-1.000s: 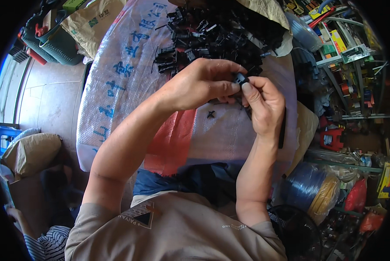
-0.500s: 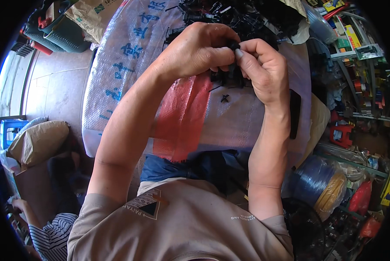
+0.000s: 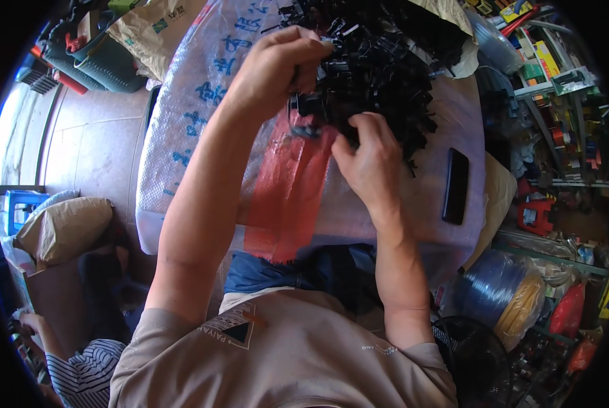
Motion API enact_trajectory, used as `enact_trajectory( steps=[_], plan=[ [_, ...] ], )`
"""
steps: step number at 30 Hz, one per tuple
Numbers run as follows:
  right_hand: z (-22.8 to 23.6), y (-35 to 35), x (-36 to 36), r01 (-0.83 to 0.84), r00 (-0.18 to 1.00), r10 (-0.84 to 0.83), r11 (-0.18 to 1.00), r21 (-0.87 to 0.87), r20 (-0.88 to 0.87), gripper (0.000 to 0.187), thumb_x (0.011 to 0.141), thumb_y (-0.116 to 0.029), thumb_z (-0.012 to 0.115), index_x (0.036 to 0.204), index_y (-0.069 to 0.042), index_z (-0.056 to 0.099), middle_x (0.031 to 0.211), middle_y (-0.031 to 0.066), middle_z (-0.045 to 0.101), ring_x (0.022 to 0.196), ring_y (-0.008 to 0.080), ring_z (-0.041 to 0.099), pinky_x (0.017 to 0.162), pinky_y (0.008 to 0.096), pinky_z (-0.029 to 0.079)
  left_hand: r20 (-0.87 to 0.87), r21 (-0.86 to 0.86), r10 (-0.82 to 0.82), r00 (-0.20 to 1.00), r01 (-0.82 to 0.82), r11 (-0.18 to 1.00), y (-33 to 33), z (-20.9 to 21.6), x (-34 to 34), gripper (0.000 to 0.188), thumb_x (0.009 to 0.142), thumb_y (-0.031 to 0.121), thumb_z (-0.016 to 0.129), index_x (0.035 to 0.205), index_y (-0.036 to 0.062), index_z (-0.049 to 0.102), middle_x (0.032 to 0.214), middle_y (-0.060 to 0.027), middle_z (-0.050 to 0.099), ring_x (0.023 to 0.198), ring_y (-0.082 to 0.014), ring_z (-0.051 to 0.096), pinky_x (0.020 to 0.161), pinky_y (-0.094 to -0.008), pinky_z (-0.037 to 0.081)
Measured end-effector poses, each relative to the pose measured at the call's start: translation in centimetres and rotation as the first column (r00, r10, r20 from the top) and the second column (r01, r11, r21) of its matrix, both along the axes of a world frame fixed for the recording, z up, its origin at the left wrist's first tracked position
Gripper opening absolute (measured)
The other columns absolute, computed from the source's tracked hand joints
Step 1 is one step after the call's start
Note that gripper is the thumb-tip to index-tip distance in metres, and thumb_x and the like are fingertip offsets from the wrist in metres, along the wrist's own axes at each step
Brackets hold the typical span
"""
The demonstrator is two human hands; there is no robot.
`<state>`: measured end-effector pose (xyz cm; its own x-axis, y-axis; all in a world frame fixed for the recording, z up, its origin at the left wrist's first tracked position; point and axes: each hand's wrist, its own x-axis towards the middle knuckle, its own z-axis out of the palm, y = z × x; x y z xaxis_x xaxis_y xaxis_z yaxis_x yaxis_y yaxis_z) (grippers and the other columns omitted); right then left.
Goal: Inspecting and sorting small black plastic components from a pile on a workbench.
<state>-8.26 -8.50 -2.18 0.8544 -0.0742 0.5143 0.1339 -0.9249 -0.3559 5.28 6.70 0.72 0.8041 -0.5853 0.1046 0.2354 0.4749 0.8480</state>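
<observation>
Small black plastic parts (image 3: 379, 85) lie in a jumbled heap at the far side of our spread, and we're right at its edge! Our left hand (image 3: 277, 71) curls over the heap's left side, fingers bent in; whether it grips a piece, we can't tell. Our right hand (image 3: 371, 155) waits by the near edge, relaxed, thumb and fingers parted. Beneath us runs white woven plastic sheeting (image 3: 202, 153) with a broad red stripe (image 3: 284, 204), and off to the right we spot a flat black rectangular object (image 3: 456, 185).
</observation>
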Motion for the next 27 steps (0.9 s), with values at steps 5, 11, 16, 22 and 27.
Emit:
enact_trajectory(
  steps=[5, 11, 16, 22, 27],
  plan=[
    [2.7, -2.9, -1.5, -0.102, 0.995, 0.077, 0.849, 0.519, 0.069, 0.02, 0.087, -0.003, 0.062, 0.106, 0.002, 0.063, 0.088, 0.0066, 0.063, 0.072, 0.0113, 0.058, 0.065, 0.0229, 0.047, 0.3, 0.321, -0.071, 0.951, -0.031, 0.947, -0.5, 1.5, -1.8, 0.022, 0.092, 0.014, 0.057, 0.105, -0.001, 0.065, 0.071, 0.0013, 0.058, 0.06, -0.0044, 0.045, 0.055, -0.021, 0.037],
    [4.5, -4.5, -2.0, -0.286, 0.956, 0.222, 0.55, 0.785, 0.193, 0.014, 0.09, -0.002, 0.061, 0.103, 0.002, 0.063, 0.101, 0.0058, 0.06, 0.072, 0.0074, 0.056, 0.065, 0.0199, 0.046, 0.357, 0.342, -0.243, 0.902, 0.116, 0.933, -1.4, 1.9, -3.8, 0.051, 0.083, 0.027, 0.074, 0.121, -0.0029, 0.059, 0.104, -0.0101, 0.067, 0.09, -0.0119, 0.061, 0.075, -0.0256, 0.051],
    [4.8, -4.5, -1.6, -0.376, 0.926, 0.254, 0.574, 0.728, 0.278, 0.013, 0.093, -0.004, 0.058, 0.103, 0.002, 0.065, 0.105, 0.0058, 0.059, 0.073, 0.0081, 0.055, 0.067, 0.0204, 0.046, 0.378, 0.389, -0.233, 0.896, 0.075, 0.918, -2.0, 2.3, -4.7, 0.042, 0.08, 0.025, 0.078, 0.107, -0.0025, 0.063, 0.085, -0.0052, 0.067, 0.078, -0.0087, 0.059, 0.067, -0.0226, 0.049],
    [4.5, -3.3, -1.3, -0.371, 0.926, 0.24, 0.423, 0.827, 0.292, 0.018, 0.094, -0.006, 0.057, 0.109, 0.002, 0.064, 0.109, 0.0062, 0.057, 0.08, 0.0088, 0.055, 0.07, 0.0215, 0.047, 0.646, 0.307, -0.06, 0.761, -0.187, 0.933, -3.1, 2.2, -6.2, 0.016, 0.089, 0.009, 0.064, 0.101, -0.0003, 0.06, 0.074, -0.0036, 0.059, 0.065, -0.0072, 0.055, 0.057, -0.0238, 0.045],
    [3.7, -3.5, -0.9, -0.309, 0.947, 0.221, 0.43, 0.849, 0.233, 0.019, 0.092, -0.001, 0.057, 0.109, 0.002, 0.062, 0.11, 0.0053, 0.056, 0.075, 0.0085, 0.056, 0.07, 0.0224, 0.048, 0.787, 0.158, 0.074, 0.612, -0.316, 0.936, -4.1, 1.8, -6.6, 0.009, 0.086, 0.004, 0.061, 0.083, 0.0013, 0.054, 0.071, -0.0116, 0.063, 0.066, -0.0272, 0.065, 0.059, -0.0346, 0.05]
  ],
)
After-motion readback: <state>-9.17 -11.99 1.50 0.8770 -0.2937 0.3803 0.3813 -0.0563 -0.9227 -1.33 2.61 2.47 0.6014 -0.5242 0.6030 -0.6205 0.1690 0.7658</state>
